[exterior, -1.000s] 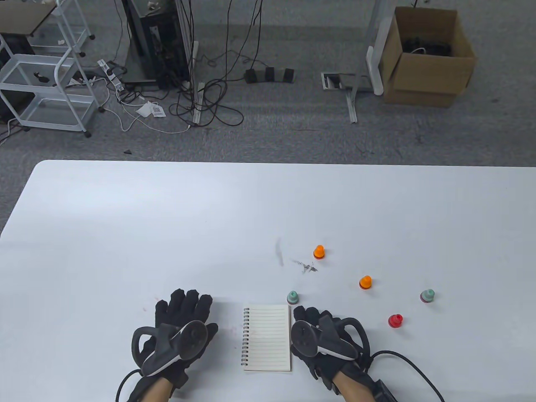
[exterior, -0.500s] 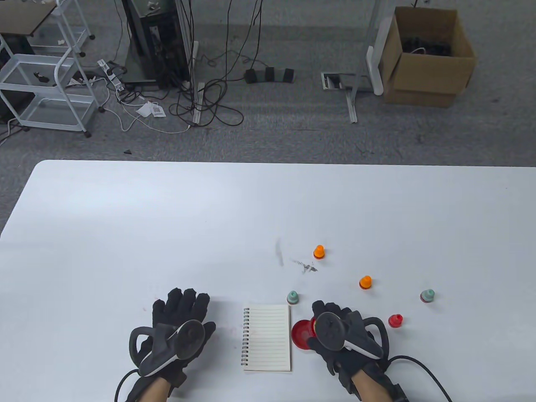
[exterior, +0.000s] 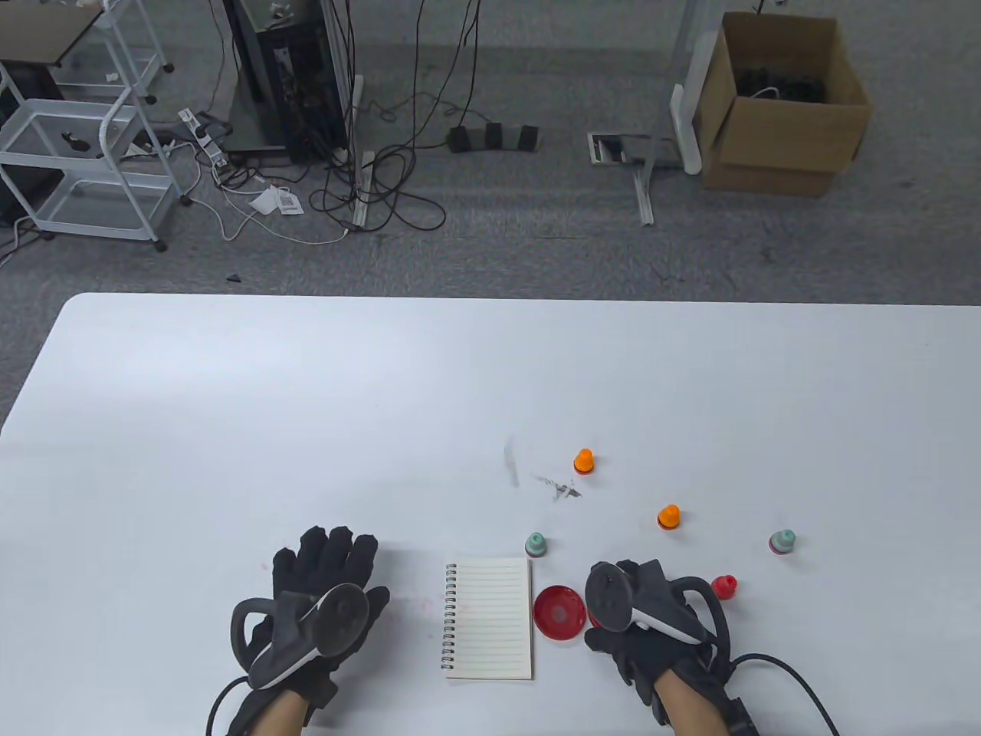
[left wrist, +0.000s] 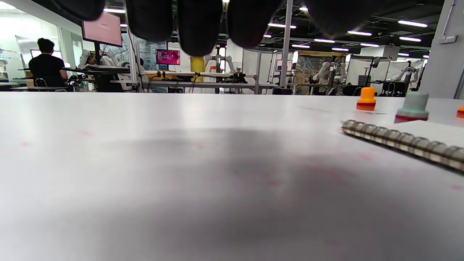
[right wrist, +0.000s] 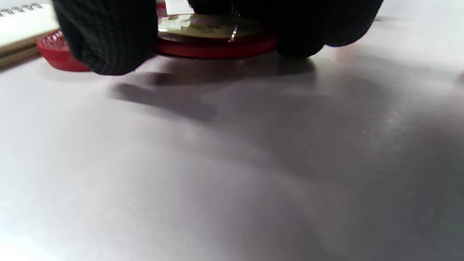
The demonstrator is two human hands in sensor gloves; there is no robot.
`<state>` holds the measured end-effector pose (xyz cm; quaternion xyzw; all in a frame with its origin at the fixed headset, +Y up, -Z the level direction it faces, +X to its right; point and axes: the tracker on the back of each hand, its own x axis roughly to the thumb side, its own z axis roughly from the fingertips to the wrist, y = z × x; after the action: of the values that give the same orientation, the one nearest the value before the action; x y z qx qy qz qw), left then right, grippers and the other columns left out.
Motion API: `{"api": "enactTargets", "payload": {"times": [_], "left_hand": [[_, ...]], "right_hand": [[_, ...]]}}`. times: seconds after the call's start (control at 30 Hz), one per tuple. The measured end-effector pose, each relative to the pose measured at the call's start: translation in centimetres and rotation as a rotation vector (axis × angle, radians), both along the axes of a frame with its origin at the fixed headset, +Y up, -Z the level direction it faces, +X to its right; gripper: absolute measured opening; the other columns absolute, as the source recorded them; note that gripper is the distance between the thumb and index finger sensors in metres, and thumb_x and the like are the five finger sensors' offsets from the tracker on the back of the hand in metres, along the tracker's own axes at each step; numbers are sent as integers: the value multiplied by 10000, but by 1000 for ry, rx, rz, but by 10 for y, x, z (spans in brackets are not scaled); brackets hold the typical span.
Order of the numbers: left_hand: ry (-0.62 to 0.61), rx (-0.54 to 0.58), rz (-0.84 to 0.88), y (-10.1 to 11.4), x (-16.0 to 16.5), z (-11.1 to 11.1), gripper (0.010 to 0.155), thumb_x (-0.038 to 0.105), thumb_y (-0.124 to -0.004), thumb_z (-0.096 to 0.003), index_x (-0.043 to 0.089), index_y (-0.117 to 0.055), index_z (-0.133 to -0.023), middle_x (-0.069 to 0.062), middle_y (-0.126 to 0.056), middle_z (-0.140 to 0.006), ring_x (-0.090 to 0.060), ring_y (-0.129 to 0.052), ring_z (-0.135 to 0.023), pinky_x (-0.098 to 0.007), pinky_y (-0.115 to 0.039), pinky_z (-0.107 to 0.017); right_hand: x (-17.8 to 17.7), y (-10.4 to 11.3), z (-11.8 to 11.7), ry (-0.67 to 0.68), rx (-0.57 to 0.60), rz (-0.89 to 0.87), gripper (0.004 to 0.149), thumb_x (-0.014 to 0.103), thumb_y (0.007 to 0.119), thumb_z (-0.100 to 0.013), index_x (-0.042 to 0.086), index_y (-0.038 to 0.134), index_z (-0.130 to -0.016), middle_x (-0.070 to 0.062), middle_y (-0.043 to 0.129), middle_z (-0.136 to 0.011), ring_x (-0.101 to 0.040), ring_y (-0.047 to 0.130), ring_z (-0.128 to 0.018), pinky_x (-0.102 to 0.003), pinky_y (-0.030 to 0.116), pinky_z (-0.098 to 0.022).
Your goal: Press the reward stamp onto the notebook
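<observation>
The lined spiral notebook (exterior: pixel 490 617) lies open near the table's front edge; its spiral shows in the left wrist view (left wrist: pixel 398 142). Right of it sits an open red ink pad (exterior: pixel 558 612). My right hand (exterior: pixel 640 613) is just right of the pad and grips a red round lid (right wrist: pixel 214 49) low over the table, with fingers (right wrist: pixel 105 40) on both sides. My left hand (exterior: pixel 326 571) lies flat and empty on the table, left of the notebook. Small stamps stand nearby: mint green (exterior: pixel 536 544), red (exterior: pixel 723 586), orange (exterior: pixel 669 516).
Another orange stamp (exterior: pixel 584 460) and a second mint stamp (exterior: pixel 782 540) stand farther out on the white table (exterior: pixel 306 399). Dark scuff marks (exterior: pixel 559 487) lie behind the notebook. A cable (exterior: pixel 774 675) trails from my right wrist.
My right hand has moved right from beside the notebook, carrying the lid and uncovering the red ink pad. My left hand has drifted slightly left.
</observation>
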<state>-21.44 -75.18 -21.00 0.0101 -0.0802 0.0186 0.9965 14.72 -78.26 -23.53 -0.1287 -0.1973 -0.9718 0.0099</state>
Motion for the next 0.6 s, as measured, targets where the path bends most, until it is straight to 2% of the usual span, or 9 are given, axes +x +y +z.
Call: {"api": "enactTargets", "payload": {"times": [0.2,0.6], "left_hand": [[5,4,1,1,-1,0,709,614,-665,-490,314,-602,-1130,-86,-617,-1213,-444,-580,-1129,-709,-529,-786],[22,10,6,2,-3,1,707,608,-665,-494,311,-600,-1131,-89,-614,-1213,-446,-579,-1127,-708,-529,-785]], "right_hand": [[-4,-2,1,3,-19,77,796,474,801,-412,122,480,-1050,-190,493,-1048,-458,652,-827,-522,623,-619],[-6,-2,3,9,-30,79,859,490,778,-415,92,395,-1072,-207,431,-1073,-482,625,-830,-530,606,-623]]}}
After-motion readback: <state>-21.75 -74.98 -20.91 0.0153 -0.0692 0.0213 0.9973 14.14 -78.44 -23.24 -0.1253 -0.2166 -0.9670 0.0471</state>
